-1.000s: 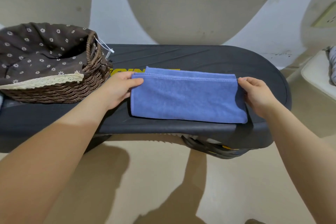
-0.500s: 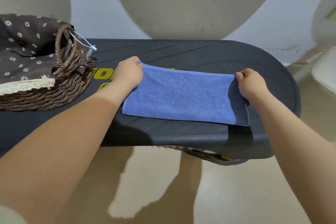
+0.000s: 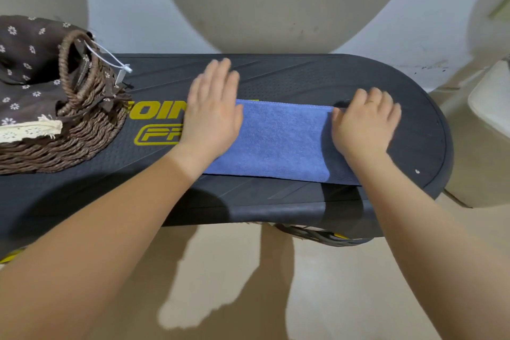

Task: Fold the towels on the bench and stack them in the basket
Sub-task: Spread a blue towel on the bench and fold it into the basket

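A folded blue towel lies flat on the black bench, a long strip running left to right. My left hand lies flat over the towel's left end, fingers straight and reaching past its far edge. My right hand rests on the towel's right end, fingers loosely bent and blurred. A brown woven basket with a dark flowered lining stands at the bench's left end.
The bench carries yellow lettering between the basket and the towel. A white tag hangs from the basket handle. A pale object sits off the bench's right end. Beige floor lies below the near edge.
Both hands let go of the towel's far corners and now lie on top of its ends. The towel lies as a narrower strip than a second ago.
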`<state>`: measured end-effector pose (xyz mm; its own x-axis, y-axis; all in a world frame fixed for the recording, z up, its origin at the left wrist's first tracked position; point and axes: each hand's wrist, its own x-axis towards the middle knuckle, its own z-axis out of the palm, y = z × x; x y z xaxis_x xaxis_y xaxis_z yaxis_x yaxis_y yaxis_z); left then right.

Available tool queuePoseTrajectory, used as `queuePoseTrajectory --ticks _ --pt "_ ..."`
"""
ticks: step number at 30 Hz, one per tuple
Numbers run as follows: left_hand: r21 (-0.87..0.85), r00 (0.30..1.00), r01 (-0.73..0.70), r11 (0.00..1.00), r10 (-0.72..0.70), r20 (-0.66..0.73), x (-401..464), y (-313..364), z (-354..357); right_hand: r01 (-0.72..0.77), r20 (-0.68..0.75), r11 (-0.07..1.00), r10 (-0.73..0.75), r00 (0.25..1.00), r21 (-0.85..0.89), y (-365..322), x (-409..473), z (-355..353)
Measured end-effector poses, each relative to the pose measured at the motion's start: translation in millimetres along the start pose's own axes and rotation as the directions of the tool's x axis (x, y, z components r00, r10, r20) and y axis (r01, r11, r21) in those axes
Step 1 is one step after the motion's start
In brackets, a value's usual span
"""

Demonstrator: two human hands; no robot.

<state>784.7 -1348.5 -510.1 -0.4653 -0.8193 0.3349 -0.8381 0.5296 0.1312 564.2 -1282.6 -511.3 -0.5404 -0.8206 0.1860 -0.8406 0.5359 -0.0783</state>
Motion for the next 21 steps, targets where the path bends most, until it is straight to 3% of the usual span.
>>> queuePoseTrajectory --ticks 1,3,5,7,14,18,21 --pt "-0.049 0.992 -0.06 0.997 0.065 0.109 -2 8 0 0.157 -0.026 0.986 -0.156 0.987 0.047 -9 -8 2" --pt "-0.104 0.9 -0.111 0.988 0.145 0.412 -6 15 7 0.453 0.037 0.874 -0.466 0.884 0.175 -31 -26 9" --pt "-0.092 0.84 -0.13 0.987 0.159 0.519 -13 8 11 0.521 0.221 0.825 -0.563 0.797 0.219 -46 -42 11" --pt "-0.089 0.868 -0.111 0.99 0.14 0.476 -22 -4 10 0.456 0.307 0.866 -0.5 0.81 0.206 -41 -43 13" --pt "-0.017 0.887 -0.03 0.999 0.034 0.46 -38 -18 -2 0.102 0.363 0.992 -0.123 0.924 0.077 29 -43 0" --pt "0.024 0.882 0.036 0.999 -0.043 0.47 -42 -15 -8 -0.056 0.352 0.993 0.016 0.936 0.106 50 -51 -3" --pt "0.063 0.866 0.111 0.992 -0.128 0.483 -36 4 -9 -0.112 0.263 0.984 0.072 0.962 0.141 41 -56 -7"
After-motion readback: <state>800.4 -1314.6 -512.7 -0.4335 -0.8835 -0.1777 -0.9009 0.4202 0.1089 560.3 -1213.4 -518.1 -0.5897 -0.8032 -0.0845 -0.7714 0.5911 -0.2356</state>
